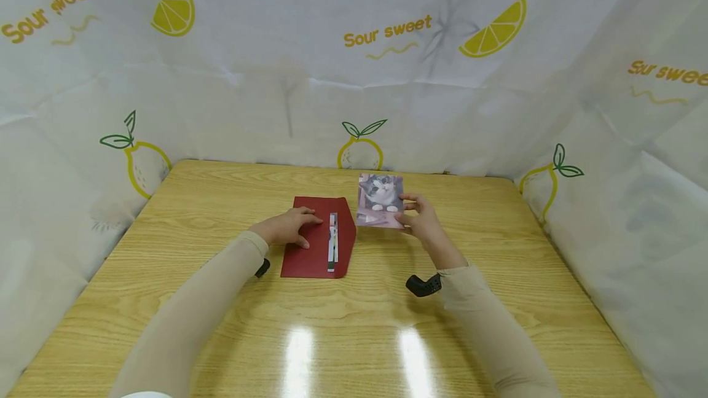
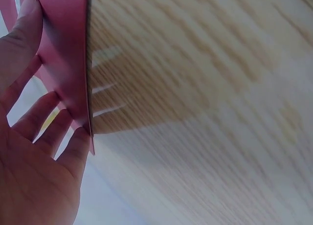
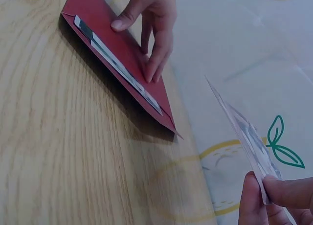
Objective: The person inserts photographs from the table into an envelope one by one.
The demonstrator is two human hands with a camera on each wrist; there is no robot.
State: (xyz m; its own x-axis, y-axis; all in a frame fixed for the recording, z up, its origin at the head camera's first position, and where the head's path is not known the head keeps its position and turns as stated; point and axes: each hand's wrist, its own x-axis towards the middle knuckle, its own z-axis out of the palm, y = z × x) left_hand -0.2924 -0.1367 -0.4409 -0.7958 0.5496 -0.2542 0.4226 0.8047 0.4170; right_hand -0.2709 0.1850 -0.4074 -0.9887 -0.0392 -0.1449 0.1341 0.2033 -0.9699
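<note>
A red envelope [image 1: 304, 263] lies on the table with its flap opened to the right. Printed cards [image 1: 333, 244] stick out a little from its mouth. My left hand [image 1: 286, 226] rests on the envelope's left part; in the left wrist view its fingers [image 2: 63, 122] are spread and touch the red paper. Just right of the envelope, raised off the table, is a card with a cat picture [image 1: 379, 201]. My right hand [image 1: 424, 226] pinches this card by its right edge between thumb and fingers. From the right wrist, the card [image 3: 247, 137] appears nearly edge-on.
A wood-grain table [image 1: 354, 336] lies under everything. Behind it and at both sides hangs a white cloth [image 1: 276, 109] with lemon prints. A black device [image 1: 423, 285] sits at the right wrist, and another [image 1: 262, 268] at the left.
</note>
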